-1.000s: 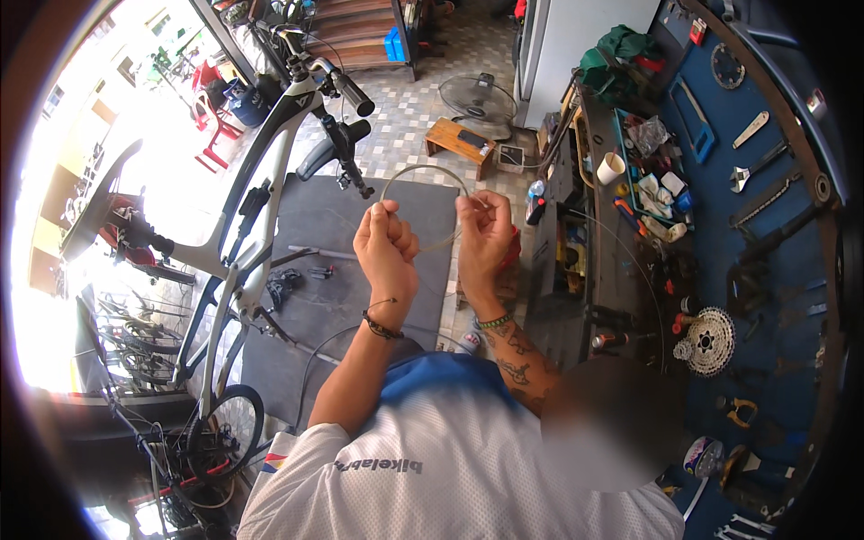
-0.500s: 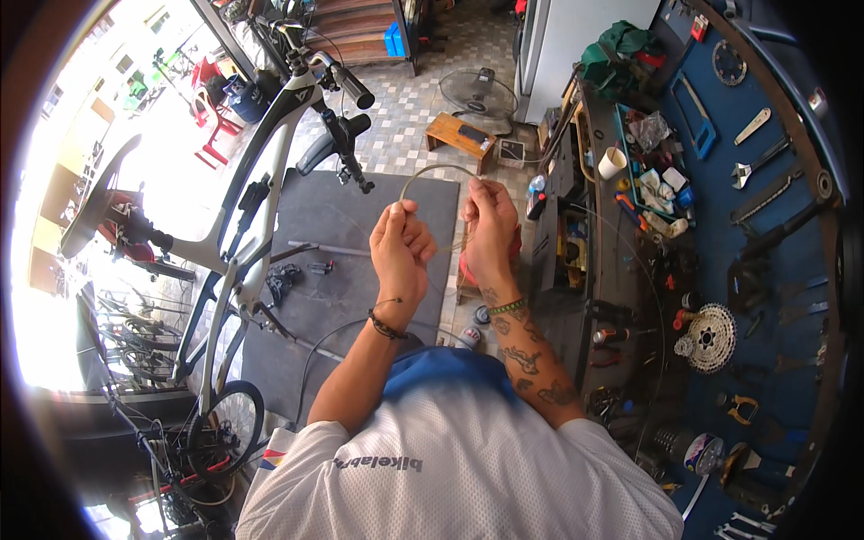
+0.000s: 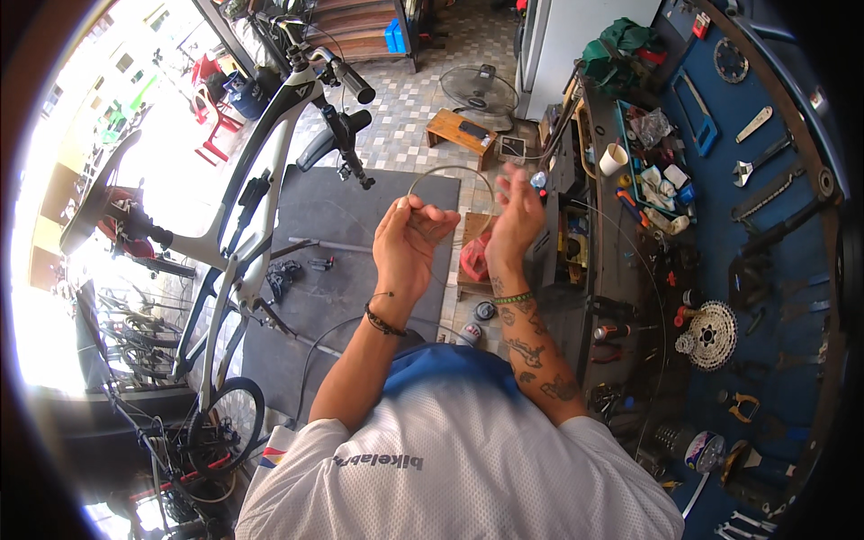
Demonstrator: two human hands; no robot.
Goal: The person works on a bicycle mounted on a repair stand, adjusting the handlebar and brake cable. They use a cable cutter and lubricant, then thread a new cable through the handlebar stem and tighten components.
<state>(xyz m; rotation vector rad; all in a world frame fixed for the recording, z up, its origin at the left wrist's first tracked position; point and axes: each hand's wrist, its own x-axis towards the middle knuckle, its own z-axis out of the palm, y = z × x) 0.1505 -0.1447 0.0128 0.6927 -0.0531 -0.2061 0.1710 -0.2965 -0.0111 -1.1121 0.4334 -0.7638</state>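
My left hand [image 3: 407, 245] is closed on a thin steel cable [image 3: 450, 171] that curls in a loop above both hands. A black cord bracelet sits on that wrist. My right hand [image 3: 515, 214] is held upright beside the loop with its fingers spread and blurred; whether it touches the cable I cannot tell. A long free end of the cable [image 3: 650, 279] arcs to the right over the workbench. Both hands hover over a dark floor mat [image 3: 333, 225], with the white bicycle frame [image 3: 261, 171] on a stand to their left.
A cluttered workbench [image 3: 621, 207] with a white cup [image 3: 613, 159] runs along the right under a blue tool wall holding a wrench, a saw and a cassette sprocket [image 3: 711, 335]. A floor fan [image 3: 478, 87], a small wooden stool [image 3: 462, 133] and a red stool lie ahead.
Both hands have shifted right and slightly down. My right hand has opened from a pinch on the cable to spread fingers, and the loop has tightened above the hands.
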